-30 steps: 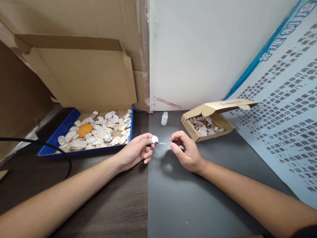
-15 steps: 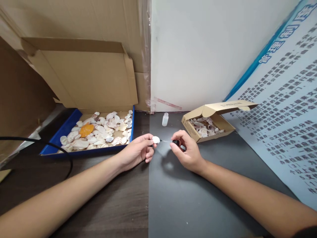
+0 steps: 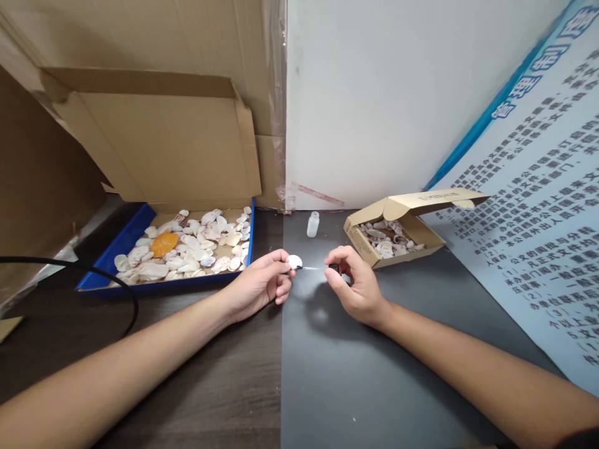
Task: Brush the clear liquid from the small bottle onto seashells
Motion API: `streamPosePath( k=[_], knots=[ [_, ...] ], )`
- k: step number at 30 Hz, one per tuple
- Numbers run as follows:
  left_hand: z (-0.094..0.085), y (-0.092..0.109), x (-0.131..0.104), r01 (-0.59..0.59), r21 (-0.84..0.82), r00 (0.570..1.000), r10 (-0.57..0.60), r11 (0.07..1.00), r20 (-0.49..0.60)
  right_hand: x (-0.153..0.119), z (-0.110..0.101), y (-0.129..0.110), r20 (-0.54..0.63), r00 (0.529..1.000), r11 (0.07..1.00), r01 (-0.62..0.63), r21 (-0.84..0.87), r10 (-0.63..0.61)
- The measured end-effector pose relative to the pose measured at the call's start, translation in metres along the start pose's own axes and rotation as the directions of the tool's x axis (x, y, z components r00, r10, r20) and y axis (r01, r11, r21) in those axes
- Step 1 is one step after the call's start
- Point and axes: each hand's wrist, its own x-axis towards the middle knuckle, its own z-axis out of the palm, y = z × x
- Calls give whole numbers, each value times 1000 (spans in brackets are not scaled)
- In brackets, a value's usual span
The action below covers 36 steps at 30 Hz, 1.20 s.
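Note:
My left hand (image 3: 267, 279) pinches a small white seashell (image 3: 294, 261) between thumb and fingertips, just above the seam of the two table surfaces. My right hand (image 3: 354, 282) grips the black cap of a brush applicator (image 3: 334, 267), its fingers wrapped round the cap. The applicator's thin, pale stem points left, and its dark tip meets the shell's lower right edge; whether it touches is hard to tell. Behind the hands, a small clear bottle (image 3: 313, 225) stands upright with no cap on its neck, holding something whitish.
At left, a blue-sided cardboard box (image 3: 253, 240) lies with its lid up, full of seashells and one orange shell (image 3: 163, 244). A smaller carton (image 3: 374, 254) of shells sits at right. A black cable (image 3: 70, 262) curves in from the left. Walls stand behind.
The applicator tip has shifted slightly left and down, closer against the shell's lower edge. Both hands otherwise stay nearly in place.

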Motion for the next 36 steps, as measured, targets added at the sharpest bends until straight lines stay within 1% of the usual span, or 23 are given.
streamPosePath(
  k=[8, 18, 23, 25, 26, 27, 28, 29, 30, 31, 32, 33, 35, 36],
  knots=[
    [2, 0, 0, 8, 7, 1000, -8, 1000, -16, 0, 0, -1, -5, 1000, 1000, 3, 6, -3],
    [2, 0, 0, -2, 38, 1000, 3, 999, -2, 1, 1, 1, -28, 999, 999, -39, 0, 39],
    [5, -6, 0, -19, 169, 1000, 19, 985, 2, 5, 0, 2, -47, 996, 997, -81, 19, 82],
    [7, -4, -2, 2, 280, 1000, -7, 960, 16, 7, -1, 3, -39, 994, 994, -104, 37, 105],
    [8, 0, -4, 3, 361, 1000, -14, 932, 26, 8, -1, 4, -28, 993, 992, -115, 47, 117],
    [8, 7, -6, 1, 465, 999, -23, 885, 41, 9, -1, 5, -13, 992, 990, -127, 57, 128],
    [7, 16, -9, -35, 582, 998, 3, 813, 56, 9, -1, 6, 3, 990, 988, -139, 69, 139],
    [5, 27, -12, -114, 707, 993, 79, 698, 82, 9, 0, 8, 21, 988, 985, -153, 80, 152],
    [1, 40, -15, -187, 823, 978, 180, 537, 105, 10, 0, 9, 40, 986, 982, -167, 92, 164],
    [-5, 54, -17, -212, 897, 950, 298, 389, 95, 9, 1, 10, 60, 982, 978, -182, 104, 177],
    [-12, 67, -19, -190, 943, 925, 373, 275, 77, 9, 2, 11, 80, 979, 973, -198, 115, 189],
    [-20, 79, -19, -134, 974, 917, 395, 182, 53, 9, 2, 12, 100, 974, 969, -213, 125, 201],
    [-39, 99, -17, 53, 998, 938, 341, 40, -63, 9, 3, 13, 132, 967, 961, -238, 141, 220],
    [-49, 105, -15, 132, 991, 955, 272, -27, -120, 9, 3, 13, 144, 963, 958, -247, 147, 227]
  ],
)
